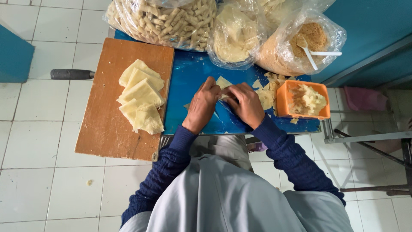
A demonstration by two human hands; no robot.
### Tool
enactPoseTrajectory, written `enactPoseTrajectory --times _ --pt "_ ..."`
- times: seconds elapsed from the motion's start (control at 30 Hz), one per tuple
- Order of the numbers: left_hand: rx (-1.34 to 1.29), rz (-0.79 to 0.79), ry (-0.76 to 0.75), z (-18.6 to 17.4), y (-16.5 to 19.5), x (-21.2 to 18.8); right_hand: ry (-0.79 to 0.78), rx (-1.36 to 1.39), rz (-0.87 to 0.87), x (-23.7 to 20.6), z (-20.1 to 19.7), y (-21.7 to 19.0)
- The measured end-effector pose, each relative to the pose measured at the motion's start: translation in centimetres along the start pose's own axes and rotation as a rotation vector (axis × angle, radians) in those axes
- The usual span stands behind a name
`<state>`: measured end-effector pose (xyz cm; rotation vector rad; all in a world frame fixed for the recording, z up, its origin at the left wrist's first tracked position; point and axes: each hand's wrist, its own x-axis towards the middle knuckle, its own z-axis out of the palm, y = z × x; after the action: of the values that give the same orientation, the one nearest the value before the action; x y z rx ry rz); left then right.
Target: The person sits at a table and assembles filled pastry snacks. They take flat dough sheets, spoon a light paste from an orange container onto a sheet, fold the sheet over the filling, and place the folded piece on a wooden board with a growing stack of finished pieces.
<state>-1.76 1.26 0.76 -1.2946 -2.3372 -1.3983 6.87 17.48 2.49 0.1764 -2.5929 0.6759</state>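
Note:
My left hand (202, 105) and my right hand (246, 104) meet over the blue table top (189, 81). Both pinch a thin pale dough sheet (222, 82), whose corner sticks out above the fingers. A stack of folded triangular pastries (140, 95) lies on the wooden board (107, 120) to the left. Right of my hands stands an orange tub (285, 103) of crumbly filling, with loose dough sheets (267, 90) beside it.
Clear bags line the far table edge: one of stick-shaped snacks (165, 21), one of pale dough (234, 38), one of brown crumbs (296, 45) with a white spoon (310, 53). A dark handle (71, 74) pokes out left. White tiled floor surrounds; metal rack right.

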Motion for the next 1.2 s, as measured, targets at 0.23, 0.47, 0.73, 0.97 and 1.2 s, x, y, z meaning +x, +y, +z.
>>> enactPoseTrajectory --times 0.23,0.47,0.73,0.97,1.2 --pt "0.006 0.016 0.013 -0.1 0.0 -0.4 0.024 -0.132 -0.057 0.1 0.6 -0.2" --pt "0.033 -0.053 0.008 -0.8 1.5 -1.6 0.068 -0.309 -0.055 -1.0 0.8 -1.5" --pt "0.259 0.044 -0.103 -0.7 1.9 -3.6 -0.044 -0.607 -0.009 0.4 1.4 -0.8" --pt "0.286 0.117 -0.065 -0.1 1.2 -4.3 -0.022 -0.378 -0.074 3.2 0.1 0.7" --pt "0.224 0.093 -0.046 0.1 1.2 -4.3 0.013 -0.233 -0.149 4.0 0.1 0.2"
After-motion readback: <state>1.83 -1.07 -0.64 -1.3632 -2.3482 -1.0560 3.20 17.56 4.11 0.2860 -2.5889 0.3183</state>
